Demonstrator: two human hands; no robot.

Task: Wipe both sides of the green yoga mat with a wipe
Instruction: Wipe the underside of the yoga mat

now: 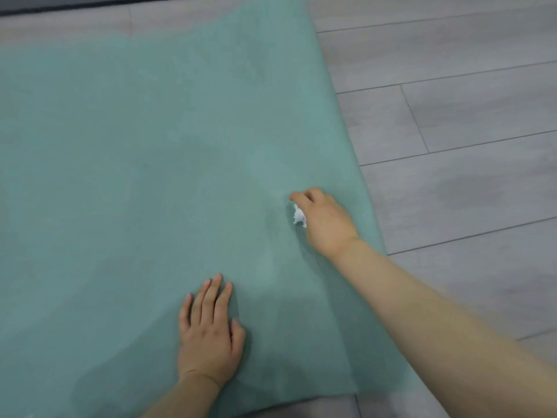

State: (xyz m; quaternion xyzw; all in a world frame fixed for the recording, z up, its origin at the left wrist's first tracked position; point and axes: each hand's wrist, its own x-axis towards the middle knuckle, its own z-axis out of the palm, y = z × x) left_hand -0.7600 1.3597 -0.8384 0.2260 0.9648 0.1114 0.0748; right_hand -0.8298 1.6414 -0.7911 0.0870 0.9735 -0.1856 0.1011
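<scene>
The green mat (150, 176) lies flat on the grey wood floor (467, 116) and fills most of the view from 9 o'clock to the middle; its right edge runs from 12 o'clock down toward 5 o'clock; the left hand (209, 336) lies flat on the mat near 6 o'clock, fingers straight and close together, holding nothing; the right hand (324, 220) is a little right of the middle, toward 4 o'clock, its grip curled tight on a small crumpled white wipe (299, 216); the wipe touches the mat, near the mat's right edge.
</scene>
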